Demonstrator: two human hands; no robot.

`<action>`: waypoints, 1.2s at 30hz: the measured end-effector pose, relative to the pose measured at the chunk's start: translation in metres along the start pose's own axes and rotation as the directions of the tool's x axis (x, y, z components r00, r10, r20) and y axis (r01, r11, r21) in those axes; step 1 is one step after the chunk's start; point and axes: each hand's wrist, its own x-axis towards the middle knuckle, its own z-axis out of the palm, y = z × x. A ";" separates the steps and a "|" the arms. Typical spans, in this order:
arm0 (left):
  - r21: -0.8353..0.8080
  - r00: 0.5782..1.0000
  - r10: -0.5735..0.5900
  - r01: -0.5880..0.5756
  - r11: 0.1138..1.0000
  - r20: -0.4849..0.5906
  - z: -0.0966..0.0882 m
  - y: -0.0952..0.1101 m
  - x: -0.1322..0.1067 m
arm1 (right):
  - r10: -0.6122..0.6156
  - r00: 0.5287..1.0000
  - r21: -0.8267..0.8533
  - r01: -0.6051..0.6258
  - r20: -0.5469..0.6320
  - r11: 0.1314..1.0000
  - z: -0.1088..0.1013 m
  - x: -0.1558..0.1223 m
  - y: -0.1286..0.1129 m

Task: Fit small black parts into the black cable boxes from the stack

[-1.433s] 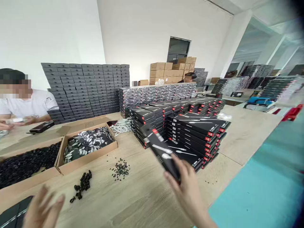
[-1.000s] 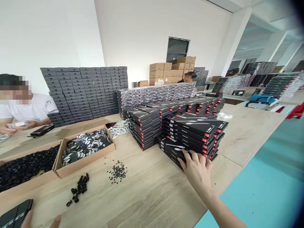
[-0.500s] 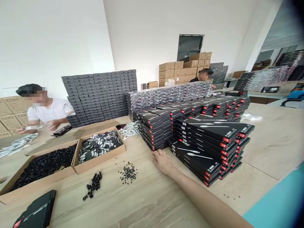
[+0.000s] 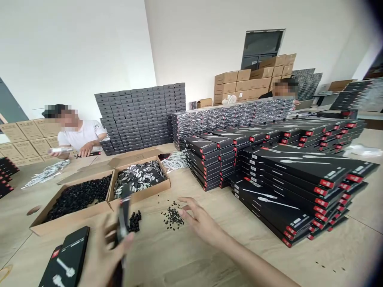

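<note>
Three people work in this room. At far left, a co-worker in a white T-shirt (image 4: pixel 80 135) holds a pale packet (image 4: pixel 59 150) low over the pale wood table (image 4: pixel 185 263), with tan cartons (image 4: pixel 28 137) stacked behind and white cables (image 4: pixel 46 174) lying on the tabletop nearby. Closer in, an open cardboard box of small black parts (image 4: pixel 77 203) sits against a second box of black-and-white round pieces (image 4: pixel 139 179). A flat black box (image 4: pixel 67 255) lies at the near edge of the table. Just right of it, the left hand (image 4: pixel 103 251) has its fingers curled closed around a slim black box (image 4: pixel 123 211), held upright in the air in front of the second cardboard box and beside a small heap of black parts (image 4: pixel 134 221). Further right, the right hand (image 4: pixel 200 220) is open, its fingers spread wide, just beside a scatter of tiny black pieces (image 4: pixel 172 217); contact cannot be told. Beyond it rise stacks of black boxes with red tabs (image 4: pixel 284 187). Behind these, a second co-worker (image 4: pixel 283 89) stands past a long row of shrink-wrapped packs (image 4: pixel 233 113).
</note>
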 end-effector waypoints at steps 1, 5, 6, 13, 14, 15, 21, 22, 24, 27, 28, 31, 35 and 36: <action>-0.059 0.988 -0.018 0.027 0.998 0.151 0.023 0.001 -0.003 | -0.025 0.999 0.218 0.017 0.033 0.976 0.010 -0.002 -0.010; -0.272 0.897 0.046 0.084 0.959 0.440 0.085 -0.023 -0.017 | -0.047 0.988 0.677 -0.066 0.148 0.733 0.043 -0.010 -0.025; -0.293 0.882 0.059 0.092 0.952 0.468 0.090 -0.032 -0.020 | -0.027 0.988 0.724 -0.093 0.152 0.684 0.048 -0.011 -0.023; -0.470 0.864 0.111 0.155 0.869 0.491 0.091 -0.043 -0.029 | 0.194 0.970 0.805 -0.230 0.145 0.547 0.053 -0.018 -0.026; -0.486 0.869 0.106 0.166 0.858 0.484 0.092 -0.039 -0.031 | 0.224 0.963 0.804 -0.251 0.150 0.539 0.052 -0.019 -0.030; -0.492 0.869 0.094 0.182 0.852 0.485 0.094 -0.036 -0.032 | 0.244 0.958 0.806 -0.262 0.150 0.532 0.052 -0.019 -0.035; -0.439 0.900 -0.085 0.289 0.851 0.427 0.097 -0.027 -0.038 | 0.238 0.970 0.815 -0.169 0.039 0.553 0.054 -0.019 -0.041; -0.447 0.914 -0.114 0.297 0.844 0.390 0.096 -0.026 -0.038 | 0.229 0.973 0.793 -0.163 0.031 0.586 0.055 -0.019 -0.039; -0.474 0.928 -0.154 0.310 0.824 0.341 0.093 -0.025 -0.035 | 0.200 0.979 0.731 -0.172 0.049 0.661 0.058 -0.018 -0.033; -0.472 0.927 -0.168 0.320 0.822 0.335 0.090 -0.024 -0.030 | 0.193 0.980 0.624 -0.182 0.050 0.760 0.061 -0.016 -0.025; -0.448 0.924 -0.180 0.325 0.833 0.337 0.089 -0.023 -0.028 | 0.195 0.980 0.596 -0.177 0.034 0.783 0.061 -0.016 -0.024; -0.391 0.927 -0.235 0.341 0.855 0.293 0.084 -0.024 -0.022 | 0.147 0.989 0.564 -0.133 0.020 0.815 0.059 -0.015 -0.025; -0.487 0.930 -0.341 0.364 0.794 0.140 0.075 -0.022 -0.012 | 0.032 0.957 0.581 -0.202 0.288 0.788 0.057 -0.018 -0.027; -0.523 0.928 -0.360 0.354 0.775 0.094 0.073 -0.021 -0.010 | 0.025 0.931 0.569 -0.244 0.364 0.785 0.058 -0.019 -0.027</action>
